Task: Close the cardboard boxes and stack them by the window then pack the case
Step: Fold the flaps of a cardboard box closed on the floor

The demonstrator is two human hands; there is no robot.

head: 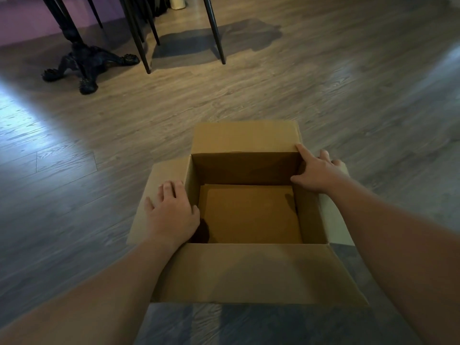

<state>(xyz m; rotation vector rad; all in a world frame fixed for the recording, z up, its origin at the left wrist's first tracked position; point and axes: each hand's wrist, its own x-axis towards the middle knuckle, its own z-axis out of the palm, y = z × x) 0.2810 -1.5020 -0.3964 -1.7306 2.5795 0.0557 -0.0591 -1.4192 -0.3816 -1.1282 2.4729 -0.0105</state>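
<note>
the cardboard box [249, 212] sits upright on the wood floor [273, 95] right in front of me, plain brown and open at the top. all four flaps are folded outward: the near flap [254, 272] slopes down toward me, the far flap [245, 136] tips away, and the left flap [161, 180] and right flap [336, 220] spread to the sides. inside i see only its bare bottom, made of folded-in panels.
</note>
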